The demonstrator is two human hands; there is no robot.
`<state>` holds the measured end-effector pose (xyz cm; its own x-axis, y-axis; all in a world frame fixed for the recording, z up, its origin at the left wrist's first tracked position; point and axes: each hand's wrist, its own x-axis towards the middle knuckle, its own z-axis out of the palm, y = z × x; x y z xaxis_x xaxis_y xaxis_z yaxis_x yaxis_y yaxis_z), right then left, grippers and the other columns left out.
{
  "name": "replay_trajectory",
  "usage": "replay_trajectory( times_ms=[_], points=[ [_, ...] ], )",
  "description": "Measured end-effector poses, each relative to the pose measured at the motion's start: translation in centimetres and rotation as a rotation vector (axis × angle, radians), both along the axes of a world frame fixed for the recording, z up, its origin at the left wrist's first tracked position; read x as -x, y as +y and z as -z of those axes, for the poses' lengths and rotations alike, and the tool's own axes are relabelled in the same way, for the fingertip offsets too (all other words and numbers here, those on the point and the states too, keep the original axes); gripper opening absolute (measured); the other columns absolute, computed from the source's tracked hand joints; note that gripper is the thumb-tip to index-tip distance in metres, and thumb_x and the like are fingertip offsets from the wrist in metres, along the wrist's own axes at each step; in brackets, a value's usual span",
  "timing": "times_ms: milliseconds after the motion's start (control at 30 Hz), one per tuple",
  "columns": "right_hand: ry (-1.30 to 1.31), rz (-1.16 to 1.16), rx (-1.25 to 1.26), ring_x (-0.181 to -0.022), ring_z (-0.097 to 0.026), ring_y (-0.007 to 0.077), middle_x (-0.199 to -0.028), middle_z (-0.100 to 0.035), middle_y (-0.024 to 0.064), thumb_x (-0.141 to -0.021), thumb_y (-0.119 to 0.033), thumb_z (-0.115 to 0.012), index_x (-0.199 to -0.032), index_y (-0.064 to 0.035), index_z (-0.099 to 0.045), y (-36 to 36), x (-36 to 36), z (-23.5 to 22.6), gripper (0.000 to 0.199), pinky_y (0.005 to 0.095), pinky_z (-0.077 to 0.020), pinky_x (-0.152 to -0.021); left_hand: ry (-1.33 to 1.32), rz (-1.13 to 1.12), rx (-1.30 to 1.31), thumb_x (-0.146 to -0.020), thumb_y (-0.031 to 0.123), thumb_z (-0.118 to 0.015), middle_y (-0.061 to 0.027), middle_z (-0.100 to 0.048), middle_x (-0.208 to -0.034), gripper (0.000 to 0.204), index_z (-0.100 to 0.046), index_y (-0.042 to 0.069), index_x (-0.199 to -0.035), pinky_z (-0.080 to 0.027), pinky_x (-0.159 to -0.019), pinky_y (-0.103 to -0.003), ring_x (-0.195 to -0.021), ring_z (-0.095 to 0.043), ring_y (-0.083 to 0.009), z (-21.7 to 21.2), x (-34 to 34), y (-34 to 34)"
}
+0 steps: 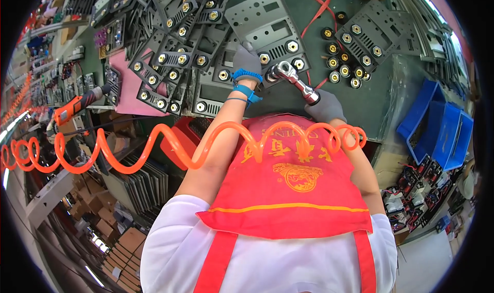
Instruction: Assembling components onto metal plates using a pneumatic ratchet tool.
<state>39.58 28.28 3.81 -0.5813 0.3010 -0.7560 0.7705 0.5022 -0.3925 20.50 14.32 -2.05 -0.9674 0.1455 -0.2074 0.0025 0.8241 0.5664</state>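
A dark grey metal panel (pixel 259 16) with slots, holes and brass-and-white terminals lies on the bench in front of me. My left hand (pixel 247 58), in a grey glove with a blue wrist strap, grips its left edge near the terminals; some fingers are hidden. In my gloved right hand (pixel 326 107) is a shiny ratchet wrench (pixel 299 83), closed round the handle end. The wrench's head is at the panel's near edge, beside a terminal nut (pixel 298 64). Whether its socket sits on a nut cannot be made out.
More panels with terminals (pixel 177 58) pile up to the left, partly over a pink sheet (pixel 131 89). Loose black terminals (pixel 345 69) and another panel (pixel 378 28) lie right. An orange coiled hose (pixel 123 167) crosses before me. Blue bins (pixel 437 125) stand at right, an orange power tool (pixel 74 109) at left.
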Motion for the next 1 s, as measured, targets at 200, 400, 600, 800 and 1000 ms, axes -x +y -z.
replay_trajectory(
  times_ms=[200, 400, 600, 800, 1000],
  points=[
    [-0.017, -0.032, -0.135, -0.095, -0.064, 0.0353, -0.097, -0.069, 0.0135, -0.074, -0.032, -0.066, -0.103, -0.0149, -0.063, 0.1, -0.9, 0.2, 0.033, 0.0438, -0.0508, -0.081, -0.073, -0.173, -0.022, -0.101, 0.037, -0.037, -0.032, -0.063, -0.088, 0.047, -0.056, -0.005, -0.095, -0.047, -0.075, -0.055, -0.085, -0.06, -0.0499, 1.2, -0.2, 0.1],
    [-0.021, -0.111, -0.212, -0.09, -0.065, 0.035, -0.092, -0.069, 0.0127, -0.077, -0.034, -0.064, -0.099, -0.0149, -0.061, -0.9, 1.4, -0.7, 0.028, 0.0445, -0.051, -0.077, -0.147, -0.081, -0.063, -0.1, 0.038, -0.038, -0.0315, -0.063, -0.094, 0.046, -0.057, -0.003, -0.099, -0.046, -0.08, -0.054, -0.092, -0.059, -0.0489, 1.7, 1.2, 0.2],
    [-0.028, -0.139, -0.286, -0.088, -0.065, 0.0352, -0.09, -0.069, 0.012, -0.077, -0.032, -0.065, -0.098, -0.0146, -0.061, -1.5, 1.5, -0.3, 0.027, 0.0452, -0.0508, -0.076, -0.157, -0.015, -0.069, -0.099, 0.036, -0.041, -0.0291, -0.065, -0.089, 0.041, -0.056, -0.003, -0.1, -0.049, -0.076, -0.053, -0.087, -0.062, -0.0471, 2.4, 2.0, 0.3],
    [-0.072, -0.171, -0.347, -0.086, -0.065, 0.0362, -0.089, -0.069, 0.0128, -0.072, -0.03, -0.07, -0.102, -0.016, -0.063, -1.5, 2.4, -1.0, 0.034, 0.0458, -0.0509, -0.074, -0.211, 0.094, -0.057, -0.099, 0.039, -0.04, -0.0286, -0.065, -0.083, 0.044, -0.056, -0.002, -0.098, -0.05, -0.074, -0.054, -0.082, -0.063, -0.0465, 2.9, 2.2, 0.3],
    [-0.057, -0.132, -0.402, -0.087, -0.064, 0.0375, -0.088, -0.069, 0.0136, -0.071, -0.03, -0.072, -0.101, -0.0157, -0.063, -2.4, 1.7, 0.3, 0.034, 0.0463, -0.0507, -0.074, -0.188, 0.017, -0.122, -0.099, 0.039, -0.041, -0.0274, -0.064, -0.078, 0.042, -0.055, 0.0, -0.093, -0.05, -0.068, -0.053, -0.077, -0.063, -0.0461, 3.2, 1.7, 0.7]
  ],
)
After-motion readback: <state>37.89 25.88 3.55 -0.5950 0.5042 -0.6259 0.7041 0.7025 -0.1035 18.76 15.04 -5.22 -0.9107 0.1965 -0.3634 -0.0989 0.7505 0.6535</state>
